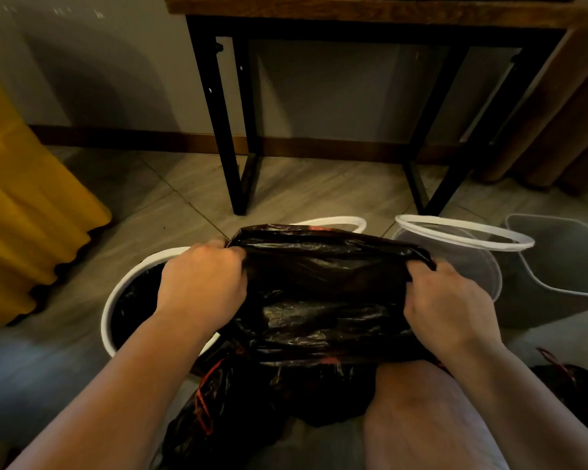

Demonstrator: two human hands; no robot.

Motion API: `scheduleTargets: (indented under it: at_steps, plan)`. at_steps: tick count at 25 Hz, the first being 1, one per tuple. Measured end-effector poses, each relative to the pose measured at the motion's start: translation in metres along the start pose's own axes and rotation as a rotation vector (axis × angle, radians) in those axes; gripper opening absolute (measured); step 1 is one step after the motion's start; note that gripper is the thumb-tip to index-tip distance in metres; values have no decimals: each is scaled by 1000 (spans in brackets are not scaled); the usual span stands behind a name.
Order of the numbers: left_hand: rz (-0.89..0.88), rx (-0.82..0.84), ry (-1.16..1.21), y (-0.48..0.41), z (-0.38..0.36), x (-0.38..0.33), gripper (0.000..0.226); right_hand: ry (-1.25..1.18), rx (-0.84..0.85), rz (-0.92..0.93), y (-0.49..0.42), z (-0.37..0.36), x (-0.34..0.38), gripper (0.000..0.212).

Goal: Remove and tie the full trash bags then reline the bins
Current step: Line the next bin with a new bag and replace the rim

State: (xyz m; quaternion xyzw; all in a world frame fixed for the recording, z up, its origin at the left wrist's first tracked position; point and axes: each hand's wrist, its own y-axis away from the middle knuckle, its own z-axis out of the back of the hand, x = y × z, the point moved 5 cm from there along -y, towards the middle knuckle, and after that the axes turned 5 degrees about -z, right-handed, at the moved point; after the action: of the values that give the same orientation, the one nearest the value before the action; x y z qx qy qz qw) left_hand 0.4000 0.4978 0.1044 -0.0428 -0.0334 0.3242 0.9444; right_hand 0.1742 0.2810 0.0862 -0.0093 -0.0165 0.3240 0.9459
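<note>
Here, a person's left hand (202,283) and right hand (450,307) each clutch an edge of a black trash bag (323,293), pulling it taut between them. Directly under the left grip sits a white bin (106,320) with dark plastic inside. Just beyond the right grip, a white ring (462,232) lies over a translucent bin (482,276). Below both grips lie crumpled black bags (245,395) with red ties.

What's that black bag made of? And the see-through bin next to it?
The black bag looks like thin, glossy plastic film: it crinkles and shines where the left hand and right hand grip it. The see-through bin seems to be hard, cloudy plastic, since the floor shows through its wall.
</note>
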Motion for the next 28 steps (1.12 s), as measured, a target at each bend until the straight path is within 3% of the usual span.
scheduleTargets:
  at_steps: [5, 7, 10, 12, 15, 21, 25, 28]
  plan:
    - [8, 9, 62, -3, -5, 2, 21, -11, 21, -9, 0, -2, -5, 38]
    - [-6, 45, 38, -4, -10, 1, 19, 37, 23, -9, 0, -3, -8, 31]
    - [39, 40, 88, -4, -14, -3, 12, 80, -89, -24, -1, 1, -9, 16]
    - [68, 24, 137, -3, -15, -5, 11, 98, -180, -14, 0, 2, -7, 25]
    - [61, 56, 141, 0, -19, -6, 28, 52, -222, 51, 1, 3, -1, 10]
    - [-19, 281, 32, 18, -37, -7, 63, 59, 21, 82, -1, -14, -2, 10]
    - [-166, 484, 12, 26, -51, -6, 38, 139, 56, 82, -2, -19, -5, 31]
    - [-43, 453, -26, 26, -50, -2, 21, 96, 104, 104, 1, -18, -7, 14]
